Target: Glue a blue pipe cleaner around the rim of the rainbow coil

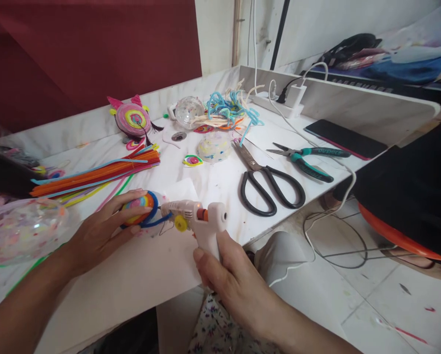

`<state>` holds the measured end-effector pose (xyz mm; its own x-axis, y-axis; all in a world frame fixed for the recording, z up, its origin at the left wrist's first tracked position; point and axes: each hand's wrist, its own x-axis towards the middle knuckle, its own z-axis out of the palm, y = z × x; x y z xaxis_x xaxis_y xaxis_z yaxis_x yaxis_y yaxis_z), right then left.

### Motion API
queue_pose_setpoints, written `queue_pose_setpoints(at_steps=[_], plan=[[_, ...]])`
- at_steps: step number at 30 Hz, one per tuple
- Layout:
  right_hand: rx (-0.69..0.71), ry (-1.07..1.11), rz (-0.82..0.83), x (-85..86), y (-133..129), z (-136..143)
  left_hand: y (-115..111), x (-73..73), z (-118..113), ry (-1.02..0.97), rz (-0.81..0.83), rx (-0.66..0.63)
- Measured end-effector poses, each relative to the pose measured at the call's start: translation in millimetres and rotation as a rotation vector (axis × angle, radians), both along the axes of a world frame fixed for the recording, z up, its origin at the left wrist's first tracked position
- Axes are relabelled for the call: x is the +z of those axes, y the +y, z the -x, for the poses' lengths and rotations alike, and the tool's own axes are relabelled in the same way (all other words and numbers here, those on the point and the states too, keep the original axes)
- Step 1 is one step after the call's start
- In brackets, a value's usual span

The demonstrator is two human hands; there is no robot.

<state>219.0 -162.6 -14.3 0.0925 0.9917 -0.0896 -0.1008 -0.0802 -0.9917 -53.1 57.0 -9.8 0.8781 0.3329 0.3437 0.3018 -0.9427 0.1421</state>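
My left hand [105, 226] is closed around a round, rainbow-ringed pipe-cleaner piece [141, 206] with a dark blue outer ring. A loose blue pipe-cleaner end [161, 219] trails from it to the right. In my right hand [227, 270] is a white hot glue gun [209, 221], gripped by its handle. Its nozzle points left and meets the edge of the blue ring, though I cannot tell whether it touches. A yellow round bit [181, 223] shows beside the gun's barrel. White paper [132, 275] lies under both hands.
Black-handled scissors [255, 167] and teal-handled pliers [305, 160] lie to the right, near a phone [343, 139]. Orange pipe cleaners [98, 174] are bundled at left, beside a clear plastic dome [28, 228]. A pink round craft figure [133, 118] stands behind. A white cord [331, 211] hangs over the table edge.
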Motion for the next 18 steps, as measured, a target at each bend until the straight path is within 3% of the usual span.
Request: queue_pose_setpoints(at_steps=[10,18], plan=[[0.040,-0.097,-0.005,5.5,1,2,-10,3.7,-3,0.013,0.046,0.077],[0.060,-0.166,-0.006,22.7,-4,-1,-8,4.5,-2,0.020,0.029,0.087]])
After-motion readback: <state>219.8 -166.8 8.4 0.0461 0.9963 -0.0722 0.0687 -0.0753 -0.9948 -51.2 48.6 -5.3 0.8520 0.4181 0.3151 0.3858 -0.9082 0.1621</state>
